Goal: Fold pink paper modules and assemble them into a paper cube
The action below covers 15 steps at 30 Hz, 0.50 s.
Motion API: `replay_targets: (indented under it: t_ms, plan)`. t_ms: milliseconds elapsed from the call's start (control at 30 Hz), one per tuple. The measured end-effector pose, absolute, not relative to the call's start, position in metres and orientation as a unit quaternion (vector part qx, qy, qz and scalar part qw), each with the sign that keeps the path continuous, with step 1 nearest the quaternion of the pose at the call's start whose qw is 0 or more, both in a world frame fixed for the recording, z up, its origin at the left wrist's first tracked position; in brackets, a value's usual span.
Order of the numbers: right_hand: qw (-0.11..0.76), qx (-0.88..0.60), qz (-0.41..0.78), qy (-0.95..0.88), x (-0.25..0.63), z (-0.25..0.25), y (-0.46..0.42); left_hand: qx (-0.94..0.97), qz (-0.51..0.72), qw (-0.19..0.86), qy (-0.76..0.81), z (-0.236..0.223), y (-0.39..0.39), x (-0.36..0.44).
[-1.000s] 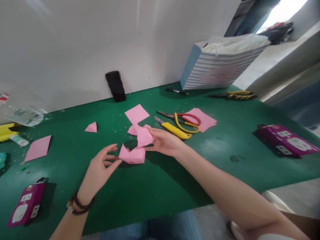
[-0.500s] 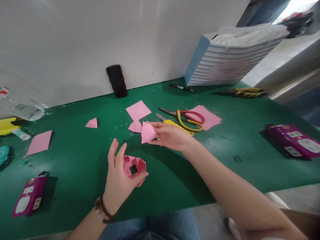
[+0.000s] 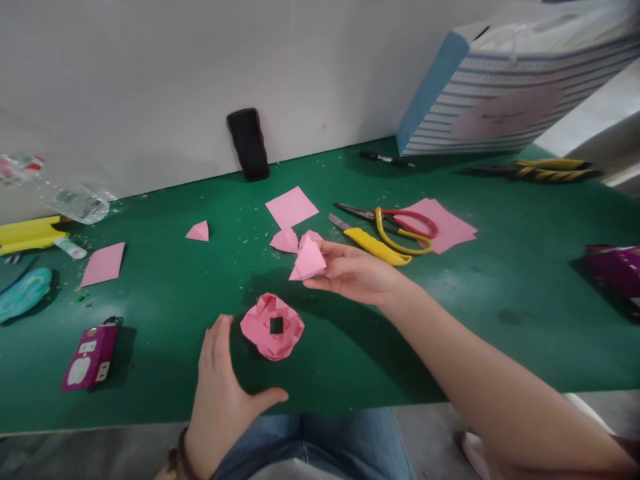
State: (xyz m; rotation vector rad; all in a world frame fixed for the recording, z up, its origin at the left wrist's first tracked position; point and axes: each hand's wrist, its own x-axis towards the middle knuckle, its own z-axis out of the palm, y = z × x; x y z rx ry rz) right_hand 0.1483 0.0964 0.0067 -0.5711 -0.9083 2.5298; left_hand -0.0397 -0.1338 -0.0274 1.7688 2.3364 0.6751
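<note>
A pink folded paper flower [image 3: 260,333] with a square hole in its middle lies on the green table. My left hand [image 3: 225,383] is just beside it at the lower left, fingers and thumb spread, apart from the flower. My right hand [image 3: 350,270] pinches a folded pink paper petal [image 3: 309,261] above the table, beyond the flower. Close behind it lie another folded petal [image 3: 285,240] and a flat pink paper square [image 3: 292,207]. One more small folded piece [image 3: 199,231] rests farther left.
Right of centre lie red-and-yellow scissors [image 3: 383,223], a yellow utility knife [image 3: 377,247] and pink sheets [image 3: 450,227]. A phone [image 3: 249,144] leans on the wall. A striped bag [image 3: 505,100], pen [image 3: 387,159] and pliers [image 3: 535,170] are at the back right. A purple box [image 3: 90,357] stands front left.
My left hand has let go of the paper flower and drawn back to its lower left. The flower now rests on the table. My right hand still holds the petal, now turned.
</note>
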Motion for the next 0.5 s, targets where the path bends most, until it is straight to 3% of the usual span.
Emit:
replay_targets:
  t_ms: [200,367,500]
  plan:
    - [0.196,-0.212,0.902,-0.320,0.144,0.007,0.091,0.610,0.223,0.041,0.759,-0.040,-0.113,-0.020]
    - [0.186,-0.240,0.885,-0.353,0.144,0.009,0.088,0.579,0.301,0.176,0.737,-0.025,-0.096,-0.035]
    - [0.244,-0.273,0.816,-0.447,0.147,0.012,0.086,0.563,0.333,0.276,0.704,-0.005,-0.069,-0.048]
